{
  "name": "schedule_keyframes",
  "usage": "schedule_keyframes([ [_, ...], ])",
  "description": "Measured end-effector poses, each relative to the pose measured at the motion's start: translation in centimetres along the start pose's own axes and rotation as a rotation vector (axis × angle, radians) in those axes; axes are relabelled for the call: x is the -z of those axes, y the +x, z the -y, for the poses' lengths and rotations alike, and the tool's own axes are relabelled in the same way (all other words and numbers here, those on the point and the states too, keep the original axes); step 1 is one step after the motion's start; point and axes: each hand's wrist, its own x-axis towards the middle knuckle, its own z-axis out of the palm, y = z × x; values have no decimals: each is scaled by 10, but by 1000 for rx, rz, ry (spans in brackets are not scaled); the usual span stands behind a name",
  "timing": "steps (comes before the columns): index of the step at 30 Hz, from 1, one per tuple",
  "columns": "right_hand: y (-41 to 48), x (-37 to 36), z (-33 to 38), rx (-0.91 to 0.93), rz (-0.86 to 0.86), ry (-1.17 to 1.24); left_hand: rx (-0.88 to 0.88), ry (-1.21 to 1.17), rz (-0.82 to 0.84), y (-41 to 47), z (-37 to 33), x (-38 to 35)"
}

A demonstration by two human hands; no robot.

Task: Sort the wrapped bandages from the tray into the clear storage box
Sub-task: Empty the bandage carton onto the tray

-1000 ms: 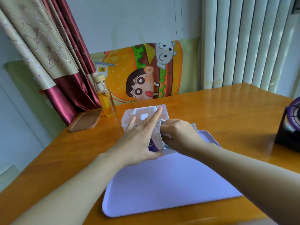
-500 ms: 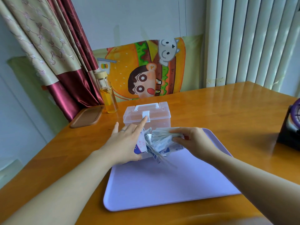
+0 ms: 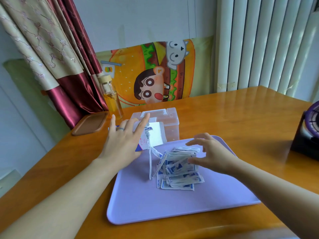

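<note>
head view: your left hand (image 3: 124,144) lies straight-fingered and spread against a tilted carton (image 3: 152,137); the thumb is hidden, so i cannot tell the grip. your right hand (image 3: 214,156) hangs relaxed, holding nothing, beside the wrapped bandages (image 3: 179,169) heaped on the tray (image 3: 155,209), with the clear storage box (image 3: 170,121) just behind.
</note>
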Motion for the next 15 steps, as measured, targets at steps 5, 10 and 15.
schedule_keyframes([
  [5,-1,-2,4,116,60,-120,8,-22,-88,4,-2,9],
  [10,-7,-25,6,197,298,-246,32,-52,-116,6,-5,13],
  [15,-5,-13,18,182,50,-56,31,-119,-123,3,-8,14],
])
